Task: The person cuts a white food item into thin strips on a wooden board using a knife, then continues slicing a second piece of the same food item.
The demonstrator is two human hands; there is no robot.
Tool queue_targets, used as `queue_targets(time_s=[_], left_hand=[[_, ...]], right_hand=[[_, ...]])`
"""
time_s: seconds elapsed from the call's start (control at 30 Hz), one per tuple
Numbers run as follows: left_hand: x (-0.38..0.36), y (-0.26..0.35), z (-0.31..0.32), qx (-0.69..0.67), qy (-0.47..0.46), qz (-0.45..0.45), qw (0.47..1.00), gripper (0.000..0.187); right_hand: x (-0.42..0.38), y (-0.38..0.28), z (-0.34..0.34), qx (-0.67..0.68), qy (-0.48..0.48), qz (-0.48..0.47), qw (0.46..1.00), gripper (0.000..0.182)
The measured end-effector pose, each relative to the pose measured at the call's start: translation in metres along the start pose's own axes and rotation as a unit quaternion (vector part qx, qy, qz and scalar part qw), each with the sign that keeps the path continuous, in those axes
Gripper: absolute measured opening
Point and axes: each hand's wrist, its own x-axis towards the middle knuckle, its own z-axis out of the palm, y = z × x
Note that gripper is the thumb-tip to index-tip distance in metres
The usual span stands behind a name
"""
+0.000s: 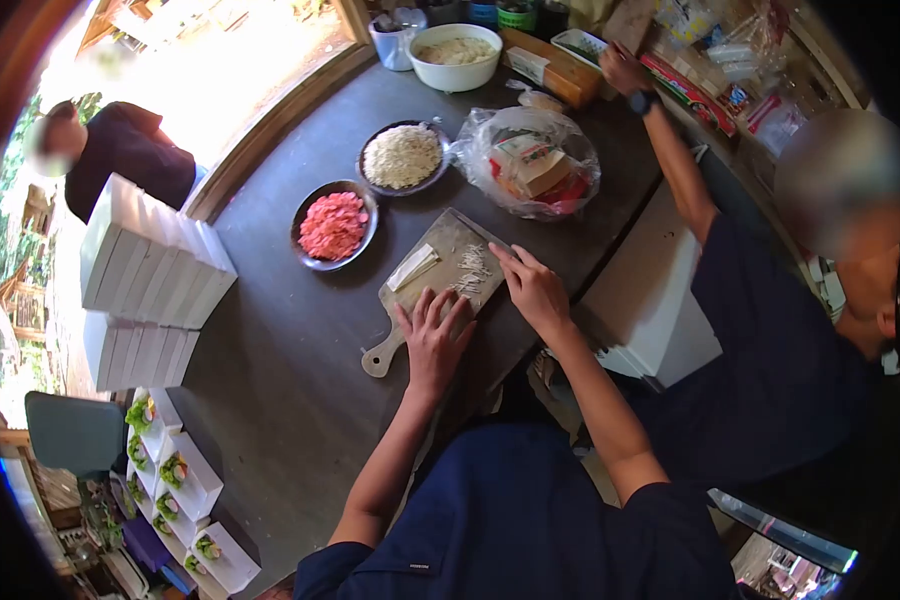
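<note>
A cutting board (402, 316) with a holed handle lies on the dark table. On it rest a pale, whitish block of long strips (412, 268) and a small heap of thin white shreds (473, 270). My left hand (435, 338) lies over the board's near part, fingers spread, with nothing visible in them. At the board's right edge, beside the shreds, my right hand (536, 292) has its fingers stretched out; no tool shows in it. Beyond the board stand a bowl of pink shredded food (334, 226) and a bowl of whitish shreds (402, 157).
A plastic bag with packages (532, 165) sits behind the board. Farther back is a white tub (455, 60). White boxes (155, 260) are stacked at left, near boxes with greens (192, 480). A co-worker's hand (625, 72) reaches in at right; another person stands outside.
</note>
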Motion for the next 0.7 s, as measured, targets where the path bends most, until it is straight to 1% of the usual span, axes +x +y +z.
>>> queue_targets(time_s=[0.03,0.1,0.23,0.37,0.4,0.43,0.47,0.53,0.57,0.6,0.67,0.7], left_hand=[[-0.008,-0.007,-0.006,0.006,0.006,-0.005,1.0,0.052],[-0.028,-0.024,-0.022,0.009,-0.006,0.025,1.0,0.052],[-0.069,-0.049,-0.062,0.002,-0.024,0.027,0.999,0.048],[-0.088,-0.058,-0.071,0.005,-0.014,0.018,1.0,0.044],[-0.09,-0.054,-0.069,0.015,-0.004,0.005,1.0,0.04],[-0.09,-0.05,-0.067,0.024,0.005,-0.008,1.0,0.035],[-0.088,-0.05,-0.065,0.026,0.008,-0.011,1.0,0.035],[-0.087,-0.046,-0.06,0.009,0.036,-0.03,0.999,0.03],[-0.08,-0.04,-0.065,0.012,0.053,-0.043,0.998,0.02],[-0.075,-0.039,-0.068,0.01,0.046,-0.046,0.998,0.02],[-0.069,-0.039,-0.072,-0.009,0.036,-0.059,0.998,0.012],[-0.064,-0.035,-0.075,0.006,0.064,-0.057,0.996,0.008]], right_hand=[[-0.007,-0.007,0.004,0.002,0.001,0.002,1.0,0.048],[-0.027,-0.031,0.008,0.011,-0.012,0.003,1.0,0.048],[-0.063,-0.075,0.017,0.006,-0.041,0.01,0.999,0.049],[-0.088,-0.113,0.011,0.002,-0.054,-0.016,0.998,0.05],[-0.095,-0.122,0.009,-0.002,-0.054,-0.024,0.998,0.05],[-0.102,-0.127,0.009,0.004,-0.031,-0.032,0.999,0.049],[-0.106,-0.13,0.007,0.006,-0.032,-0.037,0.999,0.049],[-0.119,-0.133,0.0,0.046,-0.105,0.011,0.993,0.046],[-0.122,-0.133,-0.002,0.072,-0.092,0.005,0.993,0.043],[-0.124,-0.132,-0.004,0.072,-0.097,0.011,0.993,0.043],[-0.13,-0.131,-0.009,0.067,-0.11,0.016,0.991,0.043],[-0.132,-0.134,-0.012,0.081,-0.108,0.024,0.991,0.044]])
